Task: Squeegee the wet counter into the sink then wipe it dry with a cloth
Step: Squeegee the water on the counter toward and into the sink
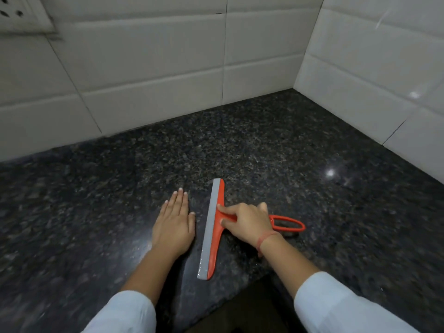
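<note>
An orange squeegee [212, 239] with a grey rubber blade lies on the dark speckled granite counter [264, 145], its blade running front to back and its looped handle pointing right. My right hand [247, 221] is closed over the handle's neck, index finger stretched along it toward the blade. My left hand [174, 222] rests flat on the counter just left of the blade, fingers together, holding nothing. Neither a sink nor a cloth is in view.
White tiled walls [153, 68] meet in a corner behind and to the right of the counter. A wall socket plate [21, 15] sits at the top left. The counter's front edge [240, 292] runs near my forearms.
</note>
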